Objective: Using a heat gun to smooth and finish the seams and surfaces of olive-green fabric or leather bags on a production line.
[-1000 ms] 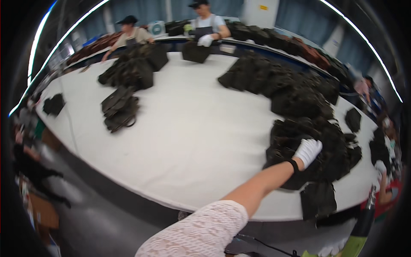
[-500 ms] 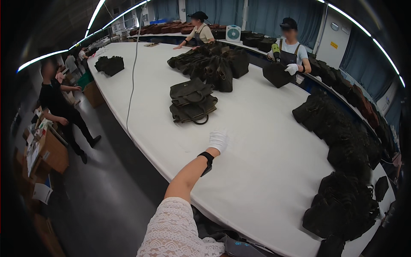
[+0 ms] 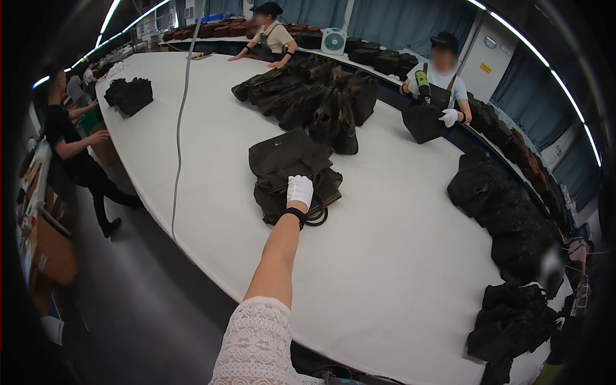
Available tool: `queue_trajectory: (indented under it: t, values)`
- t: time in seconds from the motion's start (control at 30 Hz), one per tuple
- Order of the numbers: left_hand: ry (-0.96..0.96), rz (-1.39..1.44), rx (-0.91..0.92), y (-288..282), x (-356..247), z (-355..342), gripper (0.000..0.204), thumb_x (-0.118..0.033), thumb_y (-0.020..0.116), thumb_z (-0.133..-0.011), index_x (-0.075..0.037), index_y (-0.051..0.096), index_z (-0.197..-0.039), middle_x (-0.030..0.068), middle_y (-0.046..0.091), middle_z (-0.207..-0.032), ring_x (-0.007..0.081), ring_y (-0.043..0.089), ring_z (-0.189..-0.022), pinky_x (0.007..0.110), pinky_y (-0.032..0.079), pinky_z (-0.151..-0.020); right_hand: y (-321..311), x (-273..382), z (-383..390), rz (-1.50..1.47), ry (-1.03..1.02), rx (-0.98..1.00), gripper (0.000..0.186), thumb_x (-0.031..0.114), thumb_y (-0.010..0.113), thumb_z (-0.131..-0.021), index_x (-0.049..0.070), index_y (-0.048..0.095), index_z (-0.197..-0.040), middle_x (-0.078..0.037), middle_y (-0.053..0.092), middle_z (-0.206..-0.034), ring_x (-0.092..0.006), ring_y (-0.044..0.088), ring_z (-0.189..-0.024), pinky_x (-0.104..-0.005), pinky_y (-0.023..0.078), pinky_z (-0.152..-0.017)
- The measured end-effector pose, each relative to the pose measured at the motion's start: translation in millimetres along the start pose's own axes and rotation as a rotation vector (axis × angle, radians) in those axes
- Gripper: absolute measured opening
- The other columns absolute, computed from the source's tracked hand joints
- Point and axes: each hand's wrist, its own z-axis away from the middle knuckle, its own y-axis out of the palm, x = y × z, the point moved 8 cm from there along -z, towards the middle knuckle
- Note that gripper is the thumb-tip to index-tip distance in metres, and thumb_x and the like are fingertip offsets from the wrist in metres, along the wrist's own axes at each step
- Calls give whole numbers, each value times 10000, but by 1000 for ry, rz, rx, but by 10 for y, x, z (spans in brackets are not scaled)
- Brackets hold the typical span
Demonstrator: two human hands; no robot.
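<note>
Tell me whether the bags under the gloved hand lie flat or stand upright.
Flat: the dark bags lie stacked on the white table, handles trailing beside the hand.

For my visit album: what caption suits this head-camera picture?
A white-gloved hand reaches onto a stack of dark green bags on a long white table.

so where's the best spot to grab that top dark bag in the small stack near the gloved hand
Probably by the looped handles at the near end of the dark bag stack, coming from the person's own side. The loops lie free on the white table beside the gloved hand, while the bag body is broad, flat and floppy. Which hand this is cannot be told.
</note>
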Motion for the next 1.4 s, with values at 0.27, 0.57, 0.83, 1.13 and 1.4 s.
queue_trajectory:
  t: [0.27, 0.57, 0.83, 1.13, 1.4]
  values:
    - [-51, 102, -51, -509, 213, -246, 210, -304, 656, -772, -107, 717, -816, 88, 679, -786, 272, 663, -802, 407, 461, -671, 124, 2, -62, 19, -76, 8, 466, 147, 573, -829, -90, 425, -1203, -139, 536, -983, -229, 544, -783, -306, 473, -660]
    - [-110, 1605, -444, -2331, 720, -308, 315, -305, 698, -790, -21, 676, -925, 145, 646, -854, 301, 618, -824, 353, 474, -752, -333, 472, 197, -35, -47, 53, 433, 142, 584, -834, -81, 449, -1179, -143, 534, -976, -225, 539, -787, -304, 470, -667]
    - [-175, 2723, 12, -2084, -708, 1342, 272, -296, 542, -947, -98, 566, -762, -24, 517, -708, 98, 487, -650, 241, 446, -650, -940, 584, 280, -94, -56, 128, 580, 31, 497, -802, -86, 246, -1312, -84, 438, -915, -152, 476, -697, -275, 410, -568]
    - [-758, 1781, 757, 256, -1838, 2962, 273, -292, 593, -871, -26, 607, -930, 90, 654, -906, 167, 612, -739, 279, 492, -714, -1364, 1101, 448, 52, -31, 162, 607, 67, 609, -757, -106, 306, -1254, -114, 460, -970, -210, 506, -679, -348, 423, -579]
    - [-465, 966, 375, -607, -1471, 3708, 523, -333, 644, -800, 9, 564, -1186, 213, 611, -1150, 337, 609, -1032, 368, 470, -902, -1494, 797, 342, -27, -8, 286, 603, 62, 556, -746, -117, 291, -1258, -89, 437, -933, -201, 471, -694, -310, 397, -619]
